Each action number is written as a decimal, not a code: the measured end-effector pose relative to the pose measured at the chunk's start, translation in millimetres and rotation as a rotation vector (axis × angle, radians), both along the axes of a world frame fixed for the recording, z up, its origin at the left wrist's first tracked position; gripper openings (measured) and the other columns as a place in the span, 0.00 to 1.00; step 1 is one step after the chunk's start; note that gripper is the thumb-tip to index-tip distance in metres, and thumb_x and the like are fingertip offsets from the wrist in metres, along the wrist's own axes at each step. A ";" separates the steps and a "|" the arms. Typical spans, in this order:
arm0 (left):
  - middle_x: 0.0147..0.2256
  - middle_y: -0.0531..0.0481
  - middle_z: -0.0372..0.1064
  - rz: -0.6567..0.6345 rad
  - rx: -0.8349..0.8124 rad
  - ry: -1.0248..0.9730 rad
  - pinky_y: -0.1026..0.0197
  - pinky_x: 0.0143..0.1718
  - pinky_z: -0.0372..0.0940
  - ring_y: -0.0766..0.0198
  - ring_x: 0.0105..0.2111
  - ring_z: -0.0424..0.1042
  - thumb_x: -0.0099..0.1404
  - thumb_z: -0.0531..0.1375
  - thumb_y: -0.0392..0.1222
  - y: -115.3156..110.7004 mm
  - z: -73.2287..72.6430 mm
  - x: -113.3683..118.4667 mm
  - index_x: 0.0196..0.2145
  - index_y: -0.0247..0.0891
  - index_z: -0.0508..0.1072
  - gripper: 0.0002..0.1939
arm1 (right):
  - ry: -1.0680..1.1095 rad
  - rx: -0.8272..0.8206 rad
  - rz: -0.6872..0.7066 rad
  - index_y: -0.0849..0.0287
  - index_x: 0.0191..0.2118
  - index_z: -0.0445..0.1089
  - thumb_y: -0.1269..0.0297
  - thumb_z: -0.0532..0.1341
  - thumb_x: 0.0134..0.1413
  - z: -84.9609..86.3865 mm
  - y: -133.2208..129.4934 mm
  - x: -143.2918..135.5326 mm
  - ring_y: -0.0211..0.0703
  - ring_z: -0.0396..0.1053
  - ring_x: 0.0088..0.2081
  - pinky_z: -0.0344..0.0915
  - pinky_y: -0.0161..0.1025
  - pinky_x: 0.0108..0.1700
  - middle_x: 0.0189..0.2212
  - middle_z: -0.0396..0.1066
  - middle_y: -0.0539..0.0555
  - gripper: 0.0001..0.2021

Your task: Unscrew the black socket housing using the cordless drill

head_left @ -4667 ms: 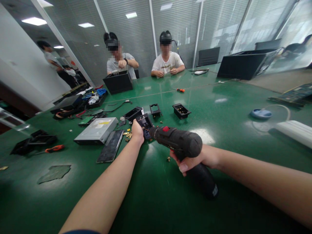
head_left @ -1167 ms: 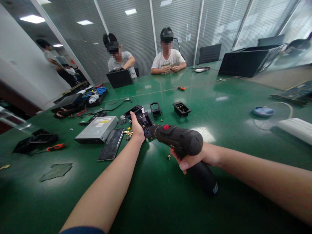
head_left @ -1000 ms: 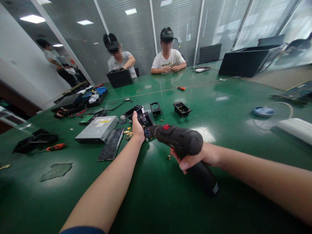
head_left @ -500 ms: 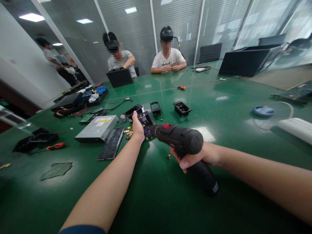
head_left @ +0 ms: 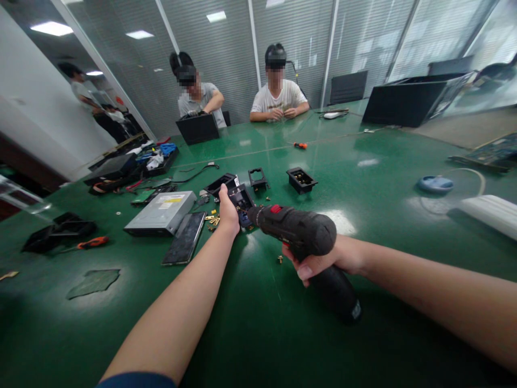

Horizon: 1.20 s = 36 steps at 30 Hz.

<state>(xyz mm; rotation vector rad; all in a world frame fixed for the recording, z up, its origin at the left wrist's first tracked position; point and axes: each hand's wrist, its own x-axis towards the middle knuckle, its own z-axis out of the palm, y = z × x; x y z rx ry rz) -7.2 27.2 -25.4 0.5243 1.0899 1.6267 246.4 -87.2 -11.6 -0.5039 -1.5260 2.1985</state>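
Note:
My left hand [head_left: 228, 212] grips a black plastic housing [head_left: 242, 200] near the middle of the green table. My right hand [head_left: 317, 264] is wrapped round the handle of a black cordless drill [head_left: 297, 229], whose chuck points left at the housing; the tip is hidden there. Small brass pieces [head_left: 215, 220] lie beside my left hand, and another brass piece [head_left: 280, 260] lies below the drill. Beyond the housing are a black frame [head_left: 257, 179] and a black box-shaped part [head_left: 301, 180] with brass bits inside.
A silver disc drive [head_left: 163, 213], a dark phone [head_left: 184, 238] and an orange-handled screwdriver [head_left: 93, 242] lie to the left. Two people sit across the table [head_left: 226, 323], one at a black case [head_left: 197, 129]. A blue round object [head_left: 435, 184] is at the right.

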 end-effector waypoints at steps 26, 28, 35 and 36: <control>0.38 0.40 0.88 -0.016 0.004 0.004 0.50 0.52 0.87 0.42 0.50 0.94 0.84 0.59 0.70 0.6 -3.3 -2.5 0.44 0.41 0.84 0.30 | -0.028 -0.062 -0.001 0.59 0.39 0.78 0.60 0.93 0.39 2.5 -2.0 1.9 0.41 0.80 0.27 0.79 0.37 0.32 0.30 0.81 0.47 0.28; 0.37 0.41 0.88 -0.015 0.004 0.005 0.51 0.52 0.87 0.42 0.50 0.94 0.85 0.59 0.70 0.2 -2.7 -2.0 0.43 0.41 0.84 0.29 | -0.023 -0.060 -0.004 0.59 0.39 0.78 0.60 0.93 0.39 3.4 -2.5 1.8 0.41 0.80 0.27 0.80 0.37 0.32 0.29 0.81 0.47 0.28; 0.38 0.40 0.88 0.004 0.002 0.017 0.49 0.52 0.88 0.42 0.50 0.94 0.84 0.59 0.72 1.8 -5.2 -2.4 0.44 0.41 0.84 0.31 | -0.009 -0.019 -0.009 0.59 0.39 0.77 0.60 0.93 0.40 4.7 -1.7 0.2 0.40 0.79 0.26 0.79 0.37 0.31 0.29 0.81 0.47 0.28; 0.39 0.40 0.88 0.004 0.005 0.022 0.49 0.52 0.88 0.41 0.50 0.94 0.82 0.60 0.72 2.3 -6.2 -2.9 0.45 0.41 0.84 0.30 | -0.011 -0.020 -0.007 0.59 0.39 0.77 0.60 0.93 0.40 4.3 -1.5 0.3 0.40 0.79 0.26 0.79 0.37 0.31 0.29 0.80 0.47 0.28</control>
